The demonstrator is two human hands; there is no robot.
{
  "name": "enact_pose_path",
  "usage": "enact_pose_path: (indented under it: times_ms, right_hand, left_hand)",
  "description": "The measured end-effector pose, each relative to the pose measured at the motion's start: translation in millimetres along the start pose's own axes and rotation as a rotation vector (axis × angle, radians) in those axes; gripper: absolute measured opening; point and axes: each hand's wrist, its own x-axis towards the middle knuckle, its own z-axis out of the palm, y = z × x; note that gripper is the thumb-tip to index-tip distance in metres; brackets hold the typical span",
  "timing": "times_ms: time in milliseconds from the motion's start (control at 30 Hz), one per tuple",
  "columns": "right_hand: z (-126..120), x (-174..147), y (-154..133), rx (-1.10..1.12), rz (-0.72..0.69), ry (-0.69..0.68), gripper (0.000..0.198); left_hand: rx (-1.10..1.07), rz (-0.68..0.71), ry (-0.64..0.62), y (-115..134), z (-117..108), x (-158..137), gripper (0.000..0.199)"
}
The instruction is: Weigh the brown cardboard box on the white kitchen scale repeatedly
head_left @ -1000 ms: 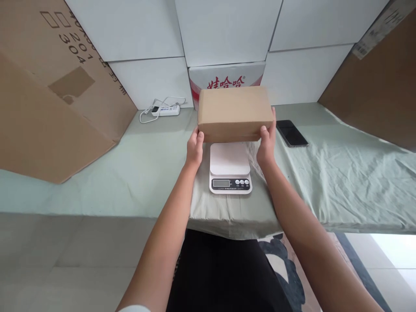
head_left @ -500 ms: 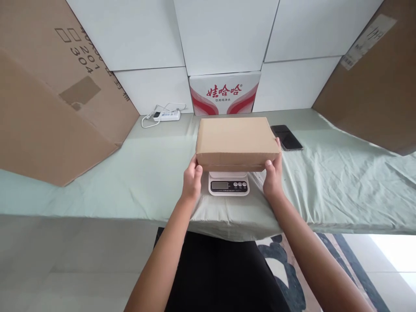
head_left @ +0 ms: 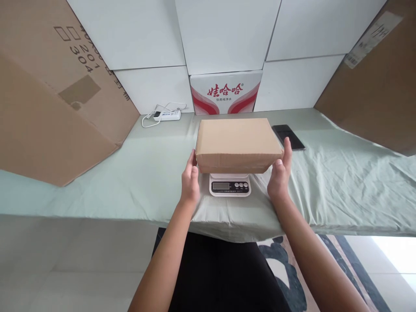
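A closed tan cardboard box (head_left: 238, 138) lies flat on a white digital kitchen scale (head_left: 230, 189). The box hides the weighing platform, while the dark display and several round buttons show below its front edge. Beside the box's left front corner is my left hand (head_left: 190, 184), fingers stretched out and very near or lightly touching its side. My right hand (head_left: 280, 175) is open at the right front corner, palm towards the box, with the fingers raised; whether it still touches the corner I cannot tell.
A black phone (head_left: 289, 138) lies behind my right hand. At the back left is a white power strip (head_left: 167, 115) with a cable. Large cardboard boxes (head_left: 65, 108) flank both sides. A red-and-white carton (head_left: 226, 93) stands behind, on the pale green cloth (head_left: 156, 173).
My hands have loosened from the box's front corners and spread outward, the right one more clearly. The box has settled slightly lower over the scale.
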Motion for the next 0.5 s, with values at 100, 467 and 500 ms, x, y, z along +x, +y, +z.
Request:
enact_pose_path:
  times_ms: [100,467,500]
  right_hand:
    - [-1,0,-1,-0.023,-0.037,-0.011,0.085]
    - [-1,-4,-13,-0.049,0.002,-0.057,0.083]
    - [-1,-2,-17,-0.049,0.001,-0.052,0.083]
  left_hand:
    - [0.011,0.009,-0.036,3,1,1,0.084]
    - [-0.012,0.045,-0.117,11,4,0,0.075]
    - [-0.015,0.056,-0.114,13,5,3,0.074]
